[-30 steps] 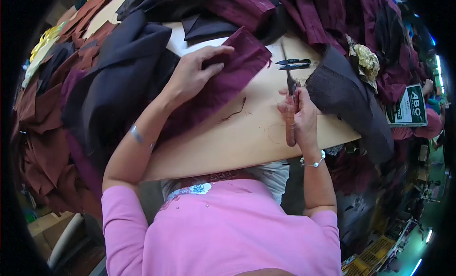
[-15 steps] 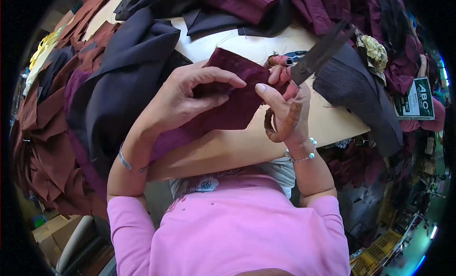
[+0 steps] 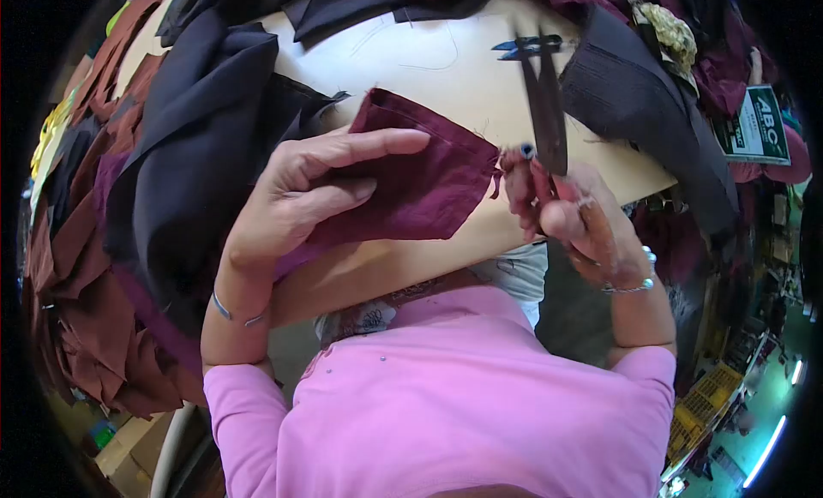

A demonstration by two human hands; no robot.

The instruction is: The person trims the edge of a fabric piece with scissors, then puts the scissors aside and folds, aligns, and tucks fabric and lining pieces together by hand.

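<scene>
A maroon piece of cloth with a stitched edge and loose threads hangs over the table's near edge. My left hand holds it at its left side, the index finger stretched along the top and the thumb lying on the cloth; the other fingers are hidden. To the right, my right hand is wrapped round the padded handles of large scissors. Their dark blades point away from me, slightly parted and smeared by motion. The cloth's right corner is close to the right fingers.
Small blue-handled thread snips lie beyond the scissors on the pale table. Dark fabric is heaped at left beside brown cloth pieces. At right are another dark piece and a green-and-white ABC packet.
My right hand has moved right, off the cloth's corner. The scissors have swung from pointing up-right to nearly straight away, and their blades show a gap. My left hand keeps the cloth.
</scene>
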